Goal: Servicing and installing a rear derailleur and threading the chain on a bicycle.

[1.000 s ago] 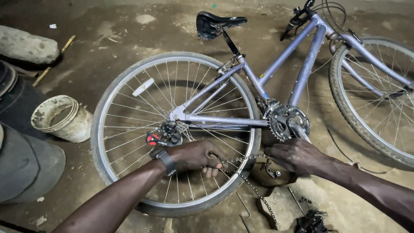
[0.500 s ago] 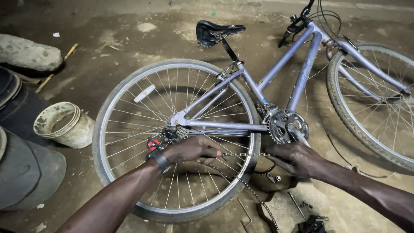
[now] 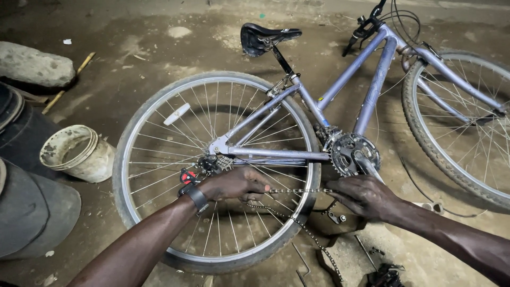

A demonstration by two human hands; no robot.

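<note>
A pale purple bicycle (image 3: 340,87) lies on its side on the dirty concrete floor. My left hand (image 3: 234,184), with a dark watch on its wrist, pinches the bicycle chain (image 3: 300,191) over the rear wheel (image 3: 159,133), beside the rear sprockets (image 3: 212,162). My right hand (image 3: 366,196) grips the same chain just below the front chainring (image 3: 353,151). Between the two hands the chain runs taut. A slack length of chain (image 3: 311,239) hangs down toward the floor.
A dirty white bucket (image 3: 79,154) stands left of the rear wheel. Dark tyres (image 3: 32,212) are stacked at the far left, with a stone (image 3: 34,64) behind them. The black saddle (image 3: 265,37) and front wheel (image 3: 457,122) lie beyond. Small metal parts (image 3: 385,273) lie at the bottom right.
Both hands have closed on the chain and drawn it straight between them. The view has shifted slightly lower and closer to the rear wheel.
</note>
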